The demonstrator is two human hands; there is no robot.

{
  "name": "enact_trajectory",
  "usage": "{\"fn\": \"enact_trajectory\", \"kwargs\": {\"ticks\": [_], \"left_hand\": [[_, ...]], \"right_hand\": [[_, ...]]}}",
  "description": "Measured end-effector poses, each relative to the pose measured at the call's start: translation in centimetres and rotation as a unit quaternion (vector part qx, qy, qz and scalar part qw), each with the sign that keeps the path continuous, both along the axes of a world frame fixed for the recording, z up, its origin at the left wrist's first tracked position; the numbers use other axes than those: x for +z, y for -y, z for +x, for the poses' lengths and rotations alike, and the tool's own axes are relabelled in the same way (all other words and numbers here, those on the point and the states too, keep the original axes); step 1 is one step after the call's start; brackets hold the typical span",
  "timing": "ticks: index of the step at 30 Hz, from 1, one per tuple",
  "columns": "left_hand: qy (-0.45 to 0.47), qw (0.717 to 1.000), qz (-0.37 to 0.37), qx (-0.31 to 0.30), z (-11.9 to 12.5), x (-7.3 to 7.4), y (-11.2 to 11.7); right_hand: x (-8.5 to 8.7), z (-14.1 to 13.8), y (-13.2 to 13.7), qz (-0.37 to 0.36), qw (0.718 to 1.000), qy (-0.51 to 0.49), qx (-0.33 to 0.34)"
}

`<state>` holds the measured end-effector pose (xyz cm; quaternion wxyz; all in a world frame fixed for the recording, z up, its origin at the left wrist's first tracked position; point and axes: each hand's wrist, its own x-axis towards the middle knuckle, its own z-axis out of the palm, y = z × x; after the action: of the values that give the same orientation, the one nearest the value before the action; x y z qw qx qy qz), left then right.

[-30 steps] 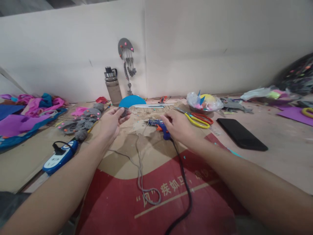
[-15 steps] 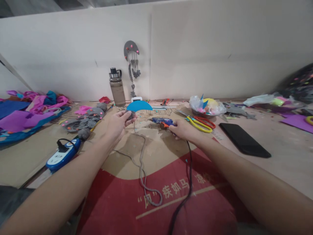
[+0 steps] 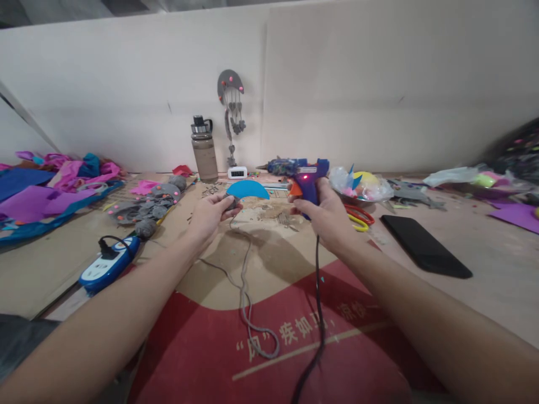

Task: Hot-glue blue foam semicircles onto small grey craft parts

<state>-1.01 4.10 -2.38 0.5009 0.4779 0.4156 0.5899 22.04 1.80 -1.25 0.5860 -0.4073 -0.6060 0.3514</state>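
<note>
My left hand (image 3: 217, 213) pinches a blue half-moon piece (image 3: 249, 189), which looks like felt or card. A small grey bit also shows at the fingertips, and a grey cord (image 3: 244, 275) trails from there down onto the cardboard. My right hand (image 3: 326, 210) is wrapped round the handle of a blue hot glue gun (image 3: 309, 177) with an orange trigger and a lit red light. Its nozzle points left, above and to the right of the blue piece, not touching it. The gun's black cable (image 3: 319, 303) hangs down toward me.
Scissors (image 3: 357, 216), a plastic-wrapped bowl (image 3: 368, 191) and a black phone (image 3: 425, 247) lie to the right. On the left are a power strip (image 3: 110, 264), grey felt shapes (image 3: 147, 207) and coloured cloth (image 3: 54, 196). A bottle (image 3: 205, 154) and small clock (image 3: 237, 173) stand behind.
My right hand has lifted the glue gun off the cardboard and raised it upright. My left hand has shifted slightly right and lower with the blue piece.
</note>
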Motion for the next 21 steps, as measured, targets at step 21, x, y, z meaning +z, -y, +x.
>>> {"fn": "enact_trajectory", "kwargs": {"ticks": [21], "left_hand": [[-0.034, 0.999, -0.025, -0.028, 1.1, 0.0, 0.8]], "right_hand": [[-0.2, -2.0, 2.9, 0.129, 0.942, 0.308, -0.022]]}}
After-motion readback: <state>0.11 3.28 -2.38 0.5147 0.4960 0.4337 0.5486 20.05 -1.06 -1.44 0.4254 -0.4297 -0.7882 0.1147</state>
